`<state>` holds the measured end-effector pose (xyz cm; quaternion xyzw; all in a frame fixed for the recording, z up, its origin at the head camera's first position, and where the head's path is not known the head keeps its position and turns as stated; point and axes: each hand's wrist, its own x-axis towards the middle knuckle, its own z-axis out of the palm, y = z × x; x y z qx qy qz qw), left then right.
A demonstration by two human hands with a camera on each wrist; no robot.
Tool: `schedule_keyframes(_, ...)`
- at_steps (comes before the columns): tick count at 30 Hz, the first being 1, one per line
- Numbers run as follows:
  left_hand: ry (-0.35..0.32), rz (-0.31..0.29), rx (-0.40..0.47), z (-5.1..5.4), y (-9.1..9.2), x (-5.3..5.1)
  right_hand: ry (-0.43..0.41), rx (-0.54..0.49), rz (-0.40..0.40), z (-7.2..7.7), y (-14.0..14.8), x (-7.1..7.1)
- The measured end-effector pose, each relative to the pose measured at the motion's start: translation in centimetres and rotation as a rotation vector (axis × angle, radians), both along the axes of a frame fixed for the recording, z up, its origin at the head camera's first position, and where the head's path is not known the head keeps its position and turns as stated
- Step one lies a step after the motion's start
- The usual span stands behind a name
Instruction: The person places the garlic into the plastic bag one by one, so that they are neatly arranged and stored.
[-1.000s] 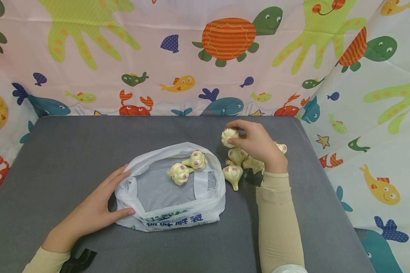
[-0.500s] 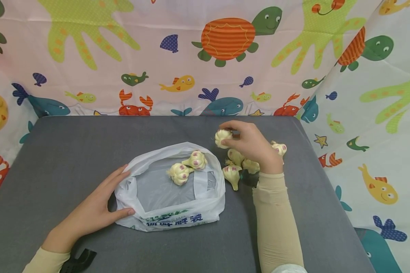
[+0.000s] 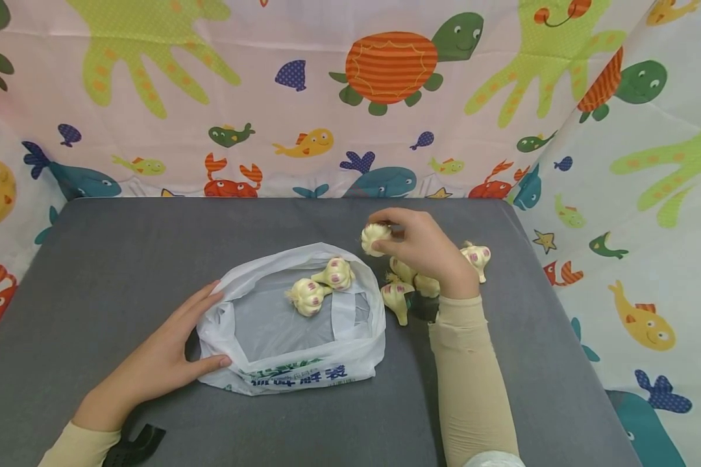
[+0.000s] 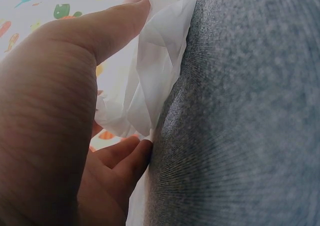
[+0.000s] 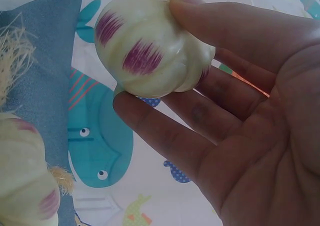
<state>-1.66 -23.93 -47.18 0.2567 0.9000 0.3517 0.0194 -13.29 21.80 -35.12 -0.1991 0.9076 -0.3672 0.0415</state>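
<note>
My right hand [image 3: 423, 246] pinches a garlic bulb [image 3: 376, 239] between thumb and fingers, above the table at the bag's right rear. The right wrist view shows purple streaks on this held garlic bulb [image 5: 150, 46]. At the left side of the white plastic bag [image 3: 228, 373], my left hand [image 3: 158, 353] rests with thumb and fingers spread against it. Inside the bag's wide mouth lie two garlic bulbs, a nearer one [image 3: 307, 298] and a farther one [image 3: 337, 274]. The left wrist view has my left thumb [image 4: 122, 23] touching the bag's plastic [image 4: 155, 66].
Right of the bag, several garlic bulbs lie on the grey table [image 3: 152, 246], among them a front bulb [image 3: 396, 297] and a separate right bulb [image 3: 476, 259]. My right hand and wrist partly cover this group. A sea-animal curtain [image 3: 304, 52] stands behind the table.
My right hand has moved left with the garlic bulb, a little closer to the bag. More of the separate right bulb shows now. The left hand and bag have stayed still.
</note>
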Motion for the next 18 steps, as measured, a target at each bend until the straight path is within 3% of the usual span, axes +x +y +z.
schedule_keyframes(8, -0.091, 0.017, -0.011, -0.1, -0.2, -0.2, 0.010, 0.010, 0.040, 0.0, -0.4, -0.1)
schedule_keyframes(18, -0.093, 0.014, -0.017, 0.4, -0.2, -0.3, 0.006, 0.024, 0.095, 0.1, -1.6, -0.2)
